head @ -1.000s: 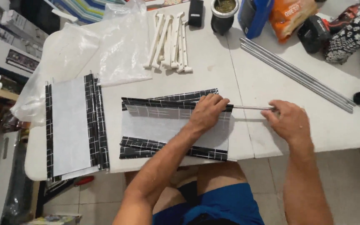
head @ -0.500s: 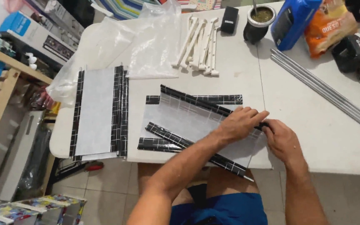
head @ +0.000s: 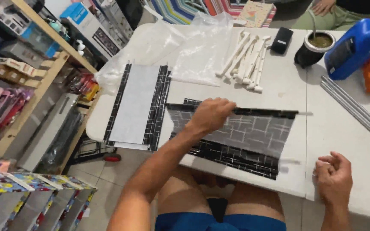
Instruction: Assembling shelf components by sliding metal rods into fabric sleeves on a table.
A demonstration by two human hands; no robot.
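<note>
Nearest the wearer, the right hand point(head: 333, 179) is resting loosely curled and empty on the white table point(head: 343, 141) edge. The left hand point(head: 210, 114) is pressing flat on the grey fabric panel with black grid-patterned borders point(head: 253, 132), which is lying across the table's front, gripping nothing. Judged step: smoothing the panel flat; the next move probably calls for steady pressure along its top hem. Farther off, 1 second matching panel point(head: 138, 105) and white plastic rods point(head: 247, 62) are lying.

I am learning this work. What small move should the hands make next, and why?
Probably bring the right hand back to the fabric panel. It rests free near the table edge, while the left hand alone presses the panel's top edge.
</note>
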